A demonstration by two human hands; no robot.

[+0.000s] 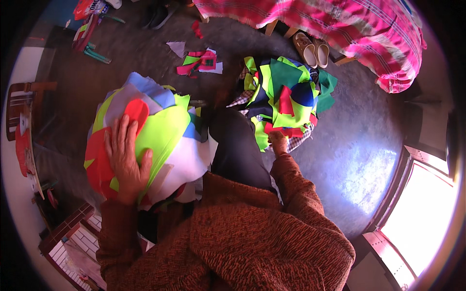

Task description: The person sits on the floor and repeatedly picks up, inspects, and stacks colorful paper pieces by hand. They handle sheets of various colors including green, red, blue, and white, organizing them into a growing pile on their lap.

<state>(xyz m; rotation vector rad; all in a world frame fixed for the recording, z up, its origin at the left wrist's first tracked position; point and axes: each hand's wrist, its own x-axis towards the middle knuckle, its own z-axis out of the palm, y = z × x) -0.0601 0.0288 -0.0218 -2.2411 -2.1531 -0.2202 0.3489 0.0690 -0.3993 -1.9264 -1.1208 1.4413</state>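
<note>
My left hand [127, 160] lies flat on a tall stack of fabric scraps [170, 131] at my left, its fingers stretched out. Lime-green, red, grey, blue and white pieces overlap there, and one rounded red scrap [137, 111] shows just past my fingertips. To the right of my dark-trousered knee [238, 145], a looser heap of scraps [286, 92] sits on checked cloth [297, 141]. At the near edge of that heap my right hand [278, 143] has its fingers closed on a fabric scrap; the fingertips are partly hidden, and red and lime pieces lie beside them.
Loose scraps [201, 62] lie on the dark floor [340, 126] ahead. Tan clogs [310, 48] stand by furniture draped in a pink plaid cloth [335, 24]. Dark shoes [160, 17] are at the far left. A wooden chair [22, 111] is at the left, a bright opening [420, 213] at the right.
</note>
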